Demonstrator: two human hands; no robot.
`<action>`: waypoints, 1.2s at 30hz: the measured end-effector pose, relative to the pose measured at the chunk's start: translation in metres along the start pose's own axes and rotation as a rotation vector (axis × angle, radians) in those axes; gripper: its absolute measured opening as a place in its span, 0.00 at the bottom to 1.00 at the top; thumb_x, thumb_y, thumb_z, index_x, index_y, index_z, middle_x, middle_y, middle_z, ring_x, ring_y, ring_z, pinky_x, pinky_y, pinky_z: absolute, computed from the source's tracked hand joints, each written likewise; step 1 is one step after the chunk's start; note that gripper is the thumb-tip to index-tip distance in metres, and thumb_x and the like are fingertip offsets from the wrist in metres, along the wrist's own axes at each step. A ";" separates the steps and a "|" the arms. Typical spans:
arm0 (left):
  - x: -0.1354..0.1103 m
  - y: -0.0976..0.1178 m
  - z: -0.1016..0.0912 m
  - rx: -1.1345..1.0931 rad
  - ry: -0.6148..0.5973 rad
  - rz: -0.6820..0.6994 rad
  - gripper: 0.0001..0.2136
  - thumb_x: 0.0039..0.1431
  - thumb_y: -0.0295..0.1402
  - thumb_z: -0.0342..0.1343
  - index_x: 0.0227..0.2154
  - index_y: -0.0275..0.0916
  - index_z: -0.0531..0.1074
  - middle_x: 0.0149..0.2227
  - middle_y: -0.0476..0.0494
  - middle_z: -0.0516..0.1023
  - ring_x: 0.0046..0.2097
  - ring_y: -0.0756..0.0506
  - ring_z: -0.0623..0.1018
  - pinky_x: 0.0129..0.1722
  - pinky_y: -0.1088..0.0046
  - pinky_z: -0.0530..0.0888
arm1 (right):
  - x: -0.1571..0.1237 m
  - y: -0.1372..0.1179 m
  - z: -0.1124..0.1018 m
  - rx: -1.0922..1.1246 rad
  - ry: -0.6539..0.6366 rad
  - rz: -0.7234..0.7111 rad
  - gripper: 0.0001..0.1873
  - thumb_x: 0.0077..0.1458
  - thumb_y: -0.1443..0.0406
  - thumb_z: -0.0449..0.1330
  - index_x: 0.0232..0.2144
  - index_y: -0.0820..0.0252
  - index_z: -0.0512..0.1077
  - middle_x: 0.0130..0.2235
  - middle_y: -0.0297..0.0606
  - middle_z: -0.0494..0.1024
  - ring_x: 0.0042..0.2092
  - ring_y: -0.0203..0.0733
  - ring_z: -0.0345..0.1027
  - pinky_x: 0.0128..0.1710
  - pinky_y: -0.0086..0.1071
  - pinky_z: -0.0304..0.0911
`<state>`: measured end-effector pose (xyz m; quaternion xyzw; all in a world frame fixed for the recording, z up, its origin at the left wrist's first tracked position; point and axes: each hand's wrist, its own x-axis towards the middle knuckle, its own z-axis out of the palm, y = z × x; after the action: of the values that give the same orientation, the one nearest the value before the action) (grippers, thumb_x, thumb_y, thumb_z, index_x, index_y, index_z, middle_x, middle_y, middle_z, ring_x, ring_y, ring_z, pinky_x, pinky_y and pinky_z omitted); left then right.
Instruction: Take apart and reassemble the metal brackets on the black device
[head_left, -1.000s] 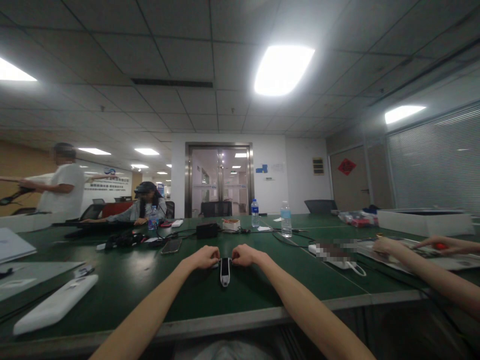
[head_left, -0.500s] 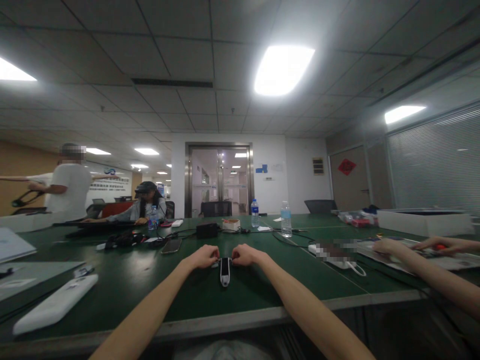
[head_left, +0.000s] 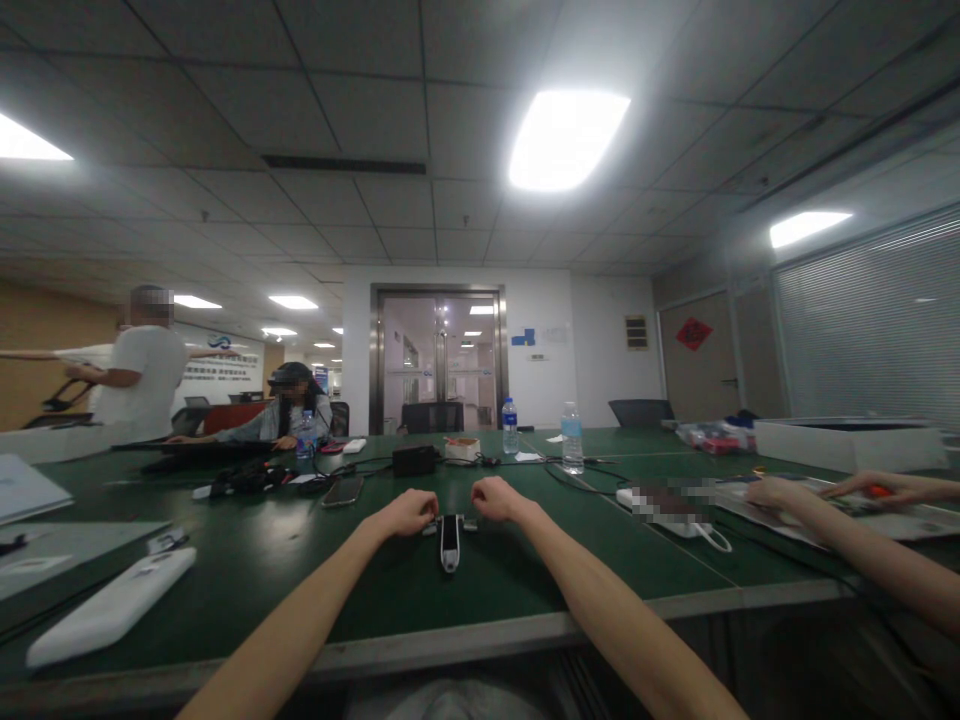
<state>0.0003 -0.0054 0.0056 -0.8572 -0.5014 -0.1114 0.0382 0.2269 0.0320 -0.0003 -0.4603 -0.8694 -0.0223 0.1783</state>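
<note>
A small slim device (head_left: 449,543) with a black top and a white body lies on the green table, its narrow end towards me. A short bar sticks out on either side near its far end; I cannot tell what kind of device it is. My left hand (head_left: 409,511) is closed, its fingertips pinched at the left bar (head_left: 430,527). Just behind the right bar (head_left: 470,525), my right hand (head_left: 499,499) hangs with curled fingers, apart from the device, and no object shows in it.
Ahead stand a black box (head_left: 414,460), a phone (head_left: 344,491), cables and water bottles (head_left: 572,440). A long white case (head_left: 116,608) lies at near left. On the right are a white power strip (head_left: 660,512) and a co-worker's hands (head_left: 787,497). Other people are at far left.
My right hand has moved slightly up and to the right, off the device, so the right bar now shows. My left hand and the device have stayed in place.
</note>
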 end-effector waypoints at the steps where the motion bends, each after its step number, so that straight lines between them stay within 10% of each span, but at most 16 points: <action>1: 0.000 0.000 0.000 0.002 0.000 -0.002 0.08 0.55 0.27 0.50 0.35 0.39 0.73 0.38 0.46 0.78 0.39 0.49 0.75 0.40 0.77 0.69 | 0.001 0.002 0.000 -0.007 0.007 0.018 0.15 0.51 0.69 0.54 0.38 0.59 0.78 0.42 0.40 0.80 0.43 0.41 0.72 0.41 0.26 0.61; 36: 0.000 0.000 0.001 0.021 -0.021 0.006 0.09 0.55 0.27 0.50 0.35 0.39 0.74 0.37 0.47 0.78 0.38 0.48 0.75 0.39 0.77 0.69 | -0.010 -0.011 -0.006 0.151 -0.158 -0.070 0.12 0.49 0.67 0.61 0.38 0.59 0.78 0.38 0.35 0.80 0.38 0.36 0.73 0.34 0.23 0.63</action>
<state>-0.0001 -0.0053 0.0045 -0.8594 -0.5003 -0.0970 0.0420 0.2247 0.0167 0.0038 -0.4154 -0.8954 0.0736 0.1424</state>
